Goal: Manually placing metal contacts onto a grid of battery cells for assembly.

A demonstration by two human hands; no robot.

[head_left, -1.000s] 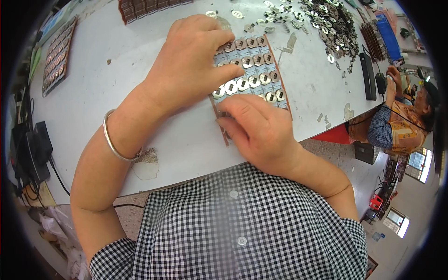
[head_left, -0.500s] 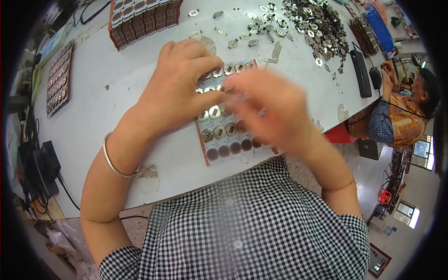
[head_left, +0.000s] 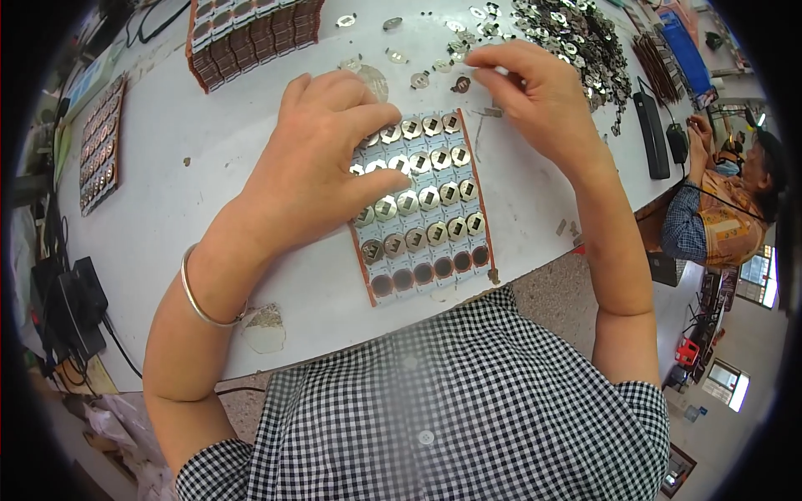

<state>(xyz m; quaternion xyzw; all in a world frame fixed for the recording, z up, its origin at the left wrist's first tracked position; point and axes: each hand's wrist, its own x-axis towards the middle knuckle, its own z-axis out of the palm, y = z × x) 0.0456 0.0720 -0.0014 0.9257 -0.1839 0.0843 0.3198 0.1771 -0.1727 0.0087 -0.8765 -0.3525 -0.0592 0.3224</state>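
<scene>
A panel of circuit boards [head_left: 422, 288] lies on the table in front of me. Silvery metal battery clips [head_left: 428, 198] sit over the round pads in its upper rows, while the nearest row shows bare dark round pads [head_left: 422, 269]. My left hand [head_left: 322, 150] rests over the panel's left side, thumb and forefinger apart on it and the other fingers bent; it holds nothing. To the panel's upper right, my right hand [head_left: 539, 104] hovers at the loose clips [head_left: 441, 66], its thumb and forefinger slightly apart with nothing visible between them.
A heap of metal clips [head_left: 576, 50] lies at the far right. A stack of panels [head_left: 255, 50] stands at the far left, and another filled panel [head_left: 102, 146] lies by the left edge. A black bar-shaped device [head_left: 652, 134] and a co-worker [head_left: 710, 200] are on the right.
My right hand has moved from over the panel, up and right to the loose clips, uncovering the panel's right side. My left hand stays in place.
</scene>
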